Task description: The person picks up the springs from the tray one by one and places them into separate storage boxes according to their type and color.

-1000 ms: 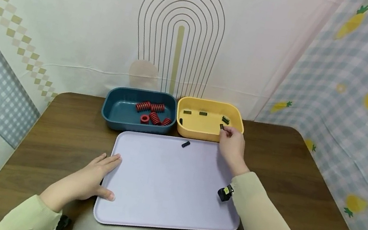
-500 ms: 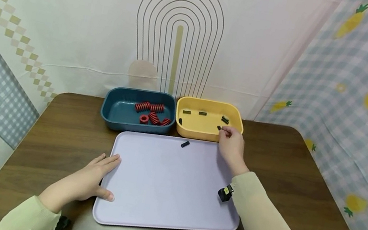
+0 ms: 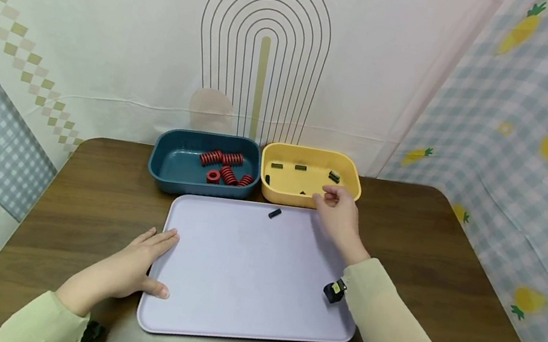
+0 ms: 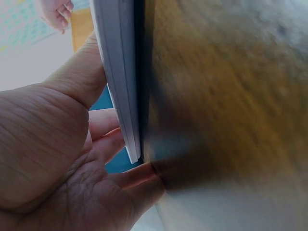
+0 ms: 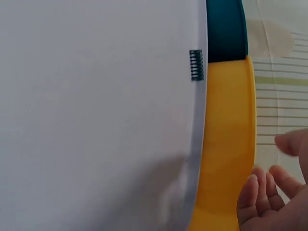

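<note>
My right hand [image 3: 339, 218] is over the front right rim of the yellow bin [image 3: 282, 198]. Its thumb and forefinger stand apart with nothing between them, as the right wrist view also shows. Small dark green springs lie in that bin: one [image 3: 302, 192] near the front wall, mostly hidden, and another [image 3: 334, 177] at the right. A further dark spring [image 3: 274, 213] lies by the far edge of the pale lilac tray [image 3: 256, 272]. My left hand [image 3: 133, 265] rests on the tray's left edge, fingers extended, thumb on the near part.
A dark blue bin [image 3: 167, 183] with several red springs [image 3: 229, 175] adjoins the yellow one on its left. Both stand behind the tray on the brown wooden table [image 3: 101, 183]. Patterned cloth [image 3: 138, 37] hangs behind and at the sides.
My right hand has let go of a dark spring, which now lies near the yellow bin's front wall. The fingers have spread apart. The left hand has stayed in place.
</note>
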`<state>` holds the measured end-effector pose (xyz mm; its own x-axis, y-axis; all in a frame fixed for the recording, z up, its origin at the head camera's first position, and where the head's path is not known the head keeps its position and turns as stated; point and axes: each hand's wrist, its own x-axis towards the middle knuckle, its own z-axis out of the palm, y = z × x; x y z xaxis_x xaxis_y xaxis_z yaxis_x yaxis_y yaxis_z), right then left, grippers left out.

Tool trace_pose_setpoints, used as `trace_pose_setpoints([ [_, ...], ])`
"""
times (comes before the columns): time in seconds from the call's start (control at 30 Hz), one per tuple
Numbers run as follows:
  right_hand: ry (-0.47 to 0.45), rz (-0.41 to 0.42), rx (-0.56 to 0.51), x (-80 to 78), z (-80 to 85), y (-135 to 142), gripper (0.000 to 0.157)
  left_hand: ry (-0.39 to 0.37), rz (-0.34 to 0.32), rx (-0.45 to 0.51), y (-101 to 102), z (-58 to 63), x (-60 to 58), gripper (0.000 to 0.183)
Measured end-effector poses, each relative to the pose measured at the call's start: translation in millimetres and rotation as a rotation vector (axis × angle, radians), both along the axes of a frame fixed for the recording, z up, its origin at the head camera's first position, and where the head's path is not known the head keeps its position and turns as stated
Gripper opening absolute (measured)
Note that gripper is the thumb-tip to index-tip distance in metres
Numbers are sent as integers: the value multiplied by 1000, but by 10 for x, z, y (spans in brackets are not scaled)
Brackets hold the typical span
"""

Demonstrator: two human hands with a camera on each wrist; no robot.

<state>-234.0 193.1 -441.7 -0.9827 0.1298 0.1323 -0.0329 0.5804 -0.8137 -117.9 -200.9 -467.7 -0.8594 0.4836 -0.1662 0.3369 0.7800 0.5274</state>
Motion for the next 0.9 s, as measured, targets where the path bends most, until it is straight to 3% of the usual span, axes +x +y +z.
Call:
trace_pose_setpoints([
  [0.27, -48, 182, -30, 47, 12, -135, 52, 4, -3, 5, 1, 12, 4, 103],
  [0.57, -210, 427, 119, 123, -80, -292, 55, 1, 2, 14, 1, 30, 19, 103],
  [0.9, -249, 468, 196, 100, -135, -411, 60, 0, -5, 20, 2, 29, 21, 102],
])
